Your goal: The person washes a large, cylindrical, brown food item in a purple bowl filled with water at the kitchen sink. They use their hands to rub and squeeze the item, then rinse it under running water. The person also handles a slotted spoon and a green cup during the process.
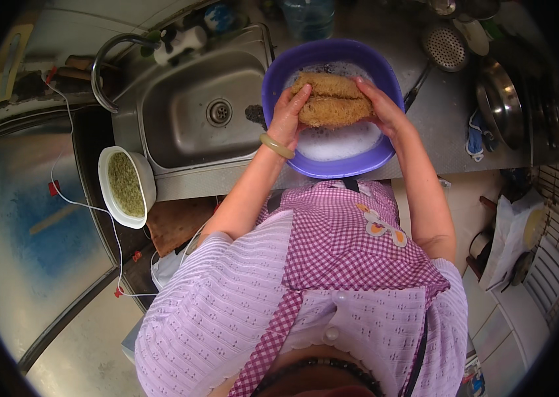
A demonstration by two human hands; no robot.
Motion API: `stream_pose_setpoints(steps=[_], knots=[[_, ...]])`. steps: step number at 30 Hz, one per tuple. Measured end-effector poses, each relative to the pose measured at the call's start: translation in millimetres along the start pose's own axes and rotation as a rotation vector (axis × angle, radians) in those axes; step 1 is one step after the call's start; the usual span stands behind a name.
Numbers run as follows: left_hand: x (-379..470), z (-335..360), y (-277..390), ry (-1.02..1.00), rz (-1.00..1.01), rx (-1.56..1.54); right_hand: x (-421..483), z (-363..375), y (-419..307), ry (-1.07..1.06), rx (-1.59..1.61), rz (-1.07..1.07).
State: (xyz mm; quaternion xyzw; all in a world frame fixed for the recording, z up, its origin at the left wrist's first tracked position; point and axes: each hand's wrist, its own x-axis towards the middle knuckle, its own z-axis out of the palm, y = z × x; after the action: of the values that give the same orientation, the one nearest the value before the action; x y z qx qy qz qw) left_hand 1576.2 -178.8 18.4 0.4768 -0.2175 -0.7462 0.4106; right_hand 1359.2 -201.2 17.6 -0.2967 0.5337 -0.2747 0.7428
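A brown loofah sponge (335,110), folded or split along its middle, is held between both hands above a purple plastic basin (329,171). My left hand (287,115) grips its left end, thumb on top, with a pale bangle around the wrist. At the other end my right hand (383,110) closes on the sponge, thumb on its upper side. White suds (336,144) cover the water in the basin below. The undersides of both hands' grips are partly hidden by the sponge.
Left of the basin lies a steel sink (185,134) with a curved faucet (98,74); a dark scouring pad (255,114) sits between them. A white tub (148,183) of green bits stands at far left. A skimmer (445,48), blue cloth (475,136) and steel bowl (500,99) lie right.
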Motion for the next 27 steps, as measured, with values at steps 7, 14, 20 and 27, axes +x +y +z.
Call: stream_pose_setpoints(steps=[7, 14, 20, 27], knots=[[-3.2, 1.1, 2.2, 0.029, -0.111, -0.218, -6.2, -1.3, 8.9, -0.1, -0.522, -0.546], [14.4, -12.0, -11.8, -0.063, -0.136, -0.133, 15.2, -24.2, 2.5, -0.025, -0.136, 0.03], [48.9, -12.5, -29.2, 0.197, -0.029, 0.348, 48.0, -13.6, 4.8, 0.311, -0.618, -0.193], [66.5, 9.9, -47.1, 0.365, 0.192, 1.268, 82.6, 10.3, 68.7, 0.575, -1.188, -0.523]])
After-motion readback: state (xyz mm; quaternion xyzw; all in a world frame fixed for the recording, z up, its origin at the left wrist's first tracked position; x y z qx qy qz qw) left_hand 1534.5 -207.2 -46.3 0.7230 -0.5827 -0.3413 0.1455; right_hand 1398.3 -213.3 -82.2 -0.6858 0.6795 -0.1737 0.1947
